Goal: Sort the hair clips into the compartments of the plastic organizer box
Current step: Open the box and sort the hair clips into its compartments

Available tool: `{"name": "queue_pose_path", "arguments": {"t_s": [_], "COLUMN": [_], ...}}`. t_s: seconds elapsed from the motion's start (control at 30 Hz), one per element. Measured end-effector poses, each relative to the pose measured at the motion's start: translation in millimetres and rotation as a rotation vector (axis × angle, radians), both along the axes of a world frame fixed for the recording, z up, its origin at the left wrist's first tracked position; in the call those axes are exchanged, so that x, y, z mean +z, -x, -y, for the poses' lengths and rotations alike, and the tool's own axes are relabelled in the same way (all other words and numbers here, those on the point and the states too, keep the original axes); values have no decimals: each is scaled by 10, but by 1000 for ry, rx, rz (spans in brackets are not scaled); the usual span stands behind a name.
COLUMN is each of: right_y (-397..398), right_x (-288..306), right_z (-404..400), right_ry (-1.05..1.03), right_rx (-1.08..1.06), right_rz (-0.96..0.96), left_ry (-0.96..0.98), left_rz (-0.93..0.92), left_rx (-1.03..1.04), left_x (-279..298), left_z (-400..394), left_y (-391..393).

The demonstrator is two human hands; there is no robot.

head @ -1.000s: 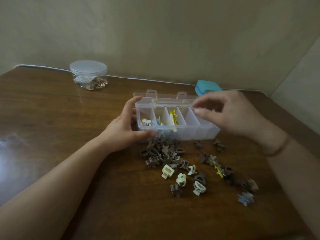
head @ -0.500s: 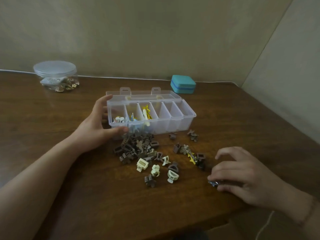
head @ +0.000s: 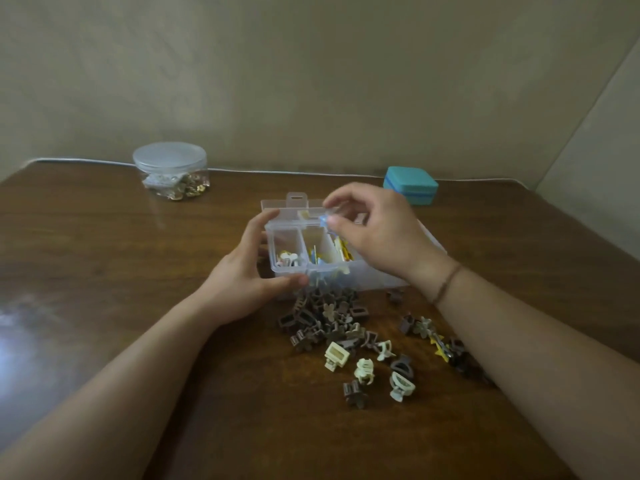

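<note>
The clear plastic organizer box [head: 287,230] stands open on the wooden table, its lid tilted back. White clips lie in its leftmost compartment, blue ones in the second, yellow ones in the third. My left hand [head: 242,271] grips the box's left end, thumb along the front wall. My right hand [head: 377,233] hovers over the second and third compartments, pinching a small blue hair clip [head: 325,221] between thumb and fingers; it hides the box's right half. A pile of brown clips [head: 325,317] lies just in front of the box.
Cream clips [head: 336,355] and more brown ones, with a yellow star clip [head: 439,348], are scattered toward the near right. A lidded clear jar [head: 171,171] stands at the back left, a teal case [head: 410,185] at the back right. A cable runs along the wall.
My right hand lifted from the table at the near right, carrying a blue clip up and left over the box. The left hand kept its hold on the box.
</note>
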State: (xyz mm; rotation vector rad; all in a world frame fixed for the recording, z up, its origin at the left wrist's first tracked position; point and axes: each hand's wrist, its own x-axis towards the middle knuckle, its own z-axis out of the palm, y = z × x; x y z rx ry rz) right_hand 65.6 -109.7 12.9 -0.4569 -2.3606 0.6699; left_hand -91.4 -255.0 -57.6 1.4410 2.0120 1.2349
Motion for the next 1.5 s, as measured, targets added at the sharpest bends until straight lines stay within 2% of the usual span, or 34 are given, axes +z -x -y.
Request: {"name": "queue_pose_path", "arguments": {"t_s": [0.13, 0.3, 0.4, 0.47, 0.67, 0.77, 0.97, 1.2, 1.3, 1.4, 1.5], "right_y": [306, 111, -227, -544, -1259, -1337, -1367, -1302, -1111, -639, 21], "right_x": [-140, 46, 176, 207, -56, -192, -263, -205, 37, 239, 244], "right_z": [-39, -123, -155, -122, 124, 194, 116, -5, -13, 1, 94], "right_ry": [-179, -240, -234, -222, -335, -388, -236, -201, -148, -116, 113], "right_rx": [-36, 26, 6, -9, -132, -115, -115, -180, -175, -111, 38], "right_rz": [368, 297, 213, 228, 762, 843, 761, 660, 494, 208, -15], "left_ry": [6, 10, 17, 11, 17, 24, 23, 1, -7, 0, 7], "left_rz": [-7, -18, -19, -16, -18, -14, -14, 1, -10, -25, -13], "left_rx": [-15, -7, 9, 15, 18, 22, 14, 4, 7, 10, 12], "left_x": [-3, -14, -19, -16, -16, -14, 5, -2, -12, -24, -17], "left_z": [-13, -28, -28, -28, -29, -22, -14, -18, -22, -32, -24], "left_y": [5, 18, 25, 22, 14, 19, -11, 6, 12, 22, 22]}}
